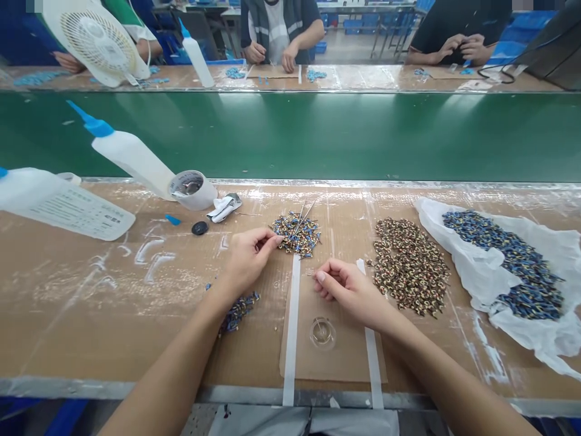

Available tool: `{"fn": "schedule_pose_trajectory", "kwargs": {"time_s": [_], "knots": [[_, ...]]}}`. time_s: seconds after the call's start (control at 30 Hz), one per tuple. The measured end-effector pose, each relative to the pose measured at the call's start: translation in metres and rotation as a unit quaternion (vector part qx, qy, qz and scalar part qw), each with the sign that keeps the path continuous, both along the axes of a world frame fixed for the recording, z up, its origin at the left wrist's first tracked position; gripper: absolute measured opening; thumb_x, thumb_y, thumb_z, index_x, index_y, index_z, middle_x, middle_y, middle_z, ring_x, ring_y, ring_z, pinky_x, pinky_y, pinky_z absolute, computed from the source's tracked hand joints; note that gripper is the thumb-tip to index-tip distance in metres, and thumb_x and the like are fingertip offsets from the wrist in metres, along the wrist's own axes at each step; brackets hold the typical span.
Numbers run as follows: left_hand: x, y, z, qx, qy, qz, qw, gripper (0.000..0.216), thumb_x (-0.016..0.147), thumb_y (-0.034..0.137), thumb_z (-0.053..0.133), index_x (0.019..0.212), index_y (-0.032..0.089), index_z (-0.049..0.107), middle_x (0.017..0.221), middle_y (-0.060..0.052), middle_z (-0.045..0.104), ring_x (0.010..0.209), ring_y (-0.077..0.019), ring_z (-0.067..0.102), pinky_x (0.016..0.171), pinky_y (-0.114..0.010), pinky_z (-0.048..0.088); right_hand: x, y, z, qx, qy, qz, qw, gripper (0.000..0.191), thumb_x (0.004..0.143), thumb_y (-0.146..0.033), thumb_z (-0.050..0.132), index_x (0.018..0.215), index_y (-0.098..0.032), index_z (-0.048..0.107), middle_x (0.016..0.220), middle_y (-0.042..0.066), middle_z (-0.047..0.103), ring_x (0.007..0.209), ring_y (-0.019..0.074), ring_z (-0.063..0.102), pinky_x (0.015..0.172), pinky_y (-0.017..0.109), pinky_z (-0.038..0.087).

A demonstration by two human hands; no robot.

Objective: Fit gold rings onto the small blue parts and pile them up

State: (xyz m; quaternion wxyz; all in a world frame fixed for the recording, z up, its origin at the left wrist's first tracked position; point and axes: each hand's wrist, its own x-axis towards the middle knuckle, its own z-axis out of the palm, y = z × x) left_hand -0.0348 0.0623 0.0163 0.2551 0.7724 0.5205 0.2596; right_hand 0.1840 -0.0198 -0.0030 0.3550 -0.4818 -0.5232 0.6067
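My left hand (252, 257) reaches to a small pile of blue and brass-coloured parts (297, 235), thumb and forefinger pinched at its left edge; whatever is between the fingertips is too small to name. Tweezers (304, 219) lie on that pile. My right hand (351, 290) hovers over a taped cardboard piece (338, 363), fingers curled in and thumb against the forefinger; anything inside is hidden. Below it stands a small clear round dish (322, 333). Right of this hand spreads a larger heap of brass and dark parts (411, 266). Another small blue pile (238, 312) is partly behind my left forearm.
A white plastic bag (481, 290) with many blue parts lies at the right. White squeeze bottles (131, 160), a tape roll (193, 189) and a black cap (200, 228) are at the left. Beyond a green belt (318, 136), co-workers' hands (288, 57) work at another bench.
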Motion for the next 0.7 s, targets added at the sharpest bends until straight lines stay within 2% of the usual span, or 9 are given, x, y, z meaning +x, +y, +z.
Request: {"fn": "schedule_pose_trajectory", "kwargs": {"time_s": [0.07, 0.13, 0.23, 0.3, 0.37, 0.43, 0.6, 0.7], "knots": [[-0.008, 0.003, 0.004, -0.007, -0.006, -0.013, 1.000, 0.027, 0.091, 0.039, 0.054, 0.090, 0.016, 0.067, 0.078, -0.002, 0.067, 0.068, -0.0138, 0.055, 0.061, -0.024, 0.039, 0.001, -0.001, -0.001, -0.001, -0.005, 0.006, 1.000, 0.027, 0.094, -0.042, 0.052, 0.086, -0.018, 0.059, 0.079, 0.003, 0.065, 0.072, 0.0137, 0.060, 0.067, 0.027, 0.048], [-0.022, 0.004, 0.010, -0.022, 0.017, -0.024, 0.999, 0.026, 0.091, 0.038, 0.053, 0.095, 0.017, 0.067, 0.083, -0.003, 0.069, 0.071, -0.0148, 0.057, 0.064, -0.025, 0.041, 0.002, -0.002, -0.001, -0.004, -0.009, 0.012, 1.000, 0.027, 0.094, -0.043, 0.052, 0.086, -0.018, 0.059, 0.080, 0.004, 0.065, 0.072, 0.0144, 0.061, 0.067, 0.027, 0.049], [-0.049, 0.002, 0.022, -0.055, 0.127, -0.012, 0.990, 0.024, 0.089, 0.036, 0.054, 0.082, 0.016, 0.065, 0.074, -0.002, 0.065, 0.066, -0.0145, 0.054, 0.060, -0.025, 0.037, 0.003, -0.002, -0.002, -0.005, -0.021, 0.022, 1.000, 0.028, 0.094, -0.044, 0.052, 0.087, -0.018, 0.059, 0.080, 0.004, 0.066, 0.073, 0.0152, 0.061, 0.067, 0.028, 0.049], [-0.064, -0.003, 0.031, -0.106, 0.183, -0.009, 0.977, 0.021, 0.085, 0.034, 0.057, 0.075, 0.017, 0.062, 0.070, -0.002, 0.063, 0.063, -0.0145, 0.054, 0.058, -0.025, 0.036, 0.003, -0.002, -0.002, -0.005, -0.028, 0.027, 0.999, 0.028, 0.094, -0.044, 0.052, 0.087, -0.018, 0.060, 0.081, 0.004, 0.065, 0.073, 0.0154, 0.061, 0.068, 0.028, 0.049], [-0.073, -0.008, 0.038, -0.154, 0.206, -0.025, 0.966, 0.019, 0.084, 0.032, 0.056, 0.073, 0.017, 0.061, 0.070, -0.002, 0.063, 0.065, -0.0153, 0.056, 0.059, -0.025, 0.036, 0.003, -0.002, -0.003, -0.006, -0.028, 0.030, 0.999, 0.029, 0.094, -0.044, 0.051, 0.087, -0.018, 0.060, 0.081, 0.004, 0.065, 0.072, 0.0152, 0.060, 0.067, 0.028, 0.049], [-0.079, -0.013, 0.044, -0.171, 0.210, -0.031, 0.962, 0.017, 0.083, 0.030, 0.056, 0.072, 0.018, 0.061, 0.073, -0.002, 0.064, 0.068, -0.0163, 0.057, 0.061, -0.026, 0.036, 0.003, -0.002, -0.003, -0.010, -0.024, 0.031, 0.999, 0.029, 0.095, -0.045, 0.051, 0.087, -0.018, 0.059, 0.080, 0.004, 0.064, 0.072, 0.0149, 0.059, 0.067, 0.028, 0.049], [-0.087, -0.015, 0.048, -0.203, 0.224, 0.026, 0.953, 0.013, 0.078, 0.031, 0.059, 0.072, 0.019, 0.057, 0.067, 0.001, 0.062, 0.061, -0.0158, 0.056, 0.054, -0.025, 0.033, 0.005, -0.001, -0.003, -0.018, -0.020, 0.031, 0.999, 0.030, 0.094, -0.046, 0.052, 0.087, -0.018, 0.058, 0.080, 0.004, 0.063, 0.071, 0.0144, 0.059, 0.067, 0.029, 0.049], [-0.089, -0.016, 0.045, -0.225, 0.218, -0.004, 0.950, 0.008, 0.077, 0.027, 0.058, 0.073, 0.020, 0.058, 0.065, 0.002, 0.059, 0.059, -0.0151, 0.053, 0.054, -0.024, 0.032, 0.005, -0.001, -0.004, -0.023, -0.020, 0.031, 0.999, 0.031, 0.093, -0.048, 0.053, 0.087, -0.018, 0.058, 0.080, 0.005, 0.064, 0.071, 0.0146, 0.060, 0.067, 0.029, 0.050]]}}
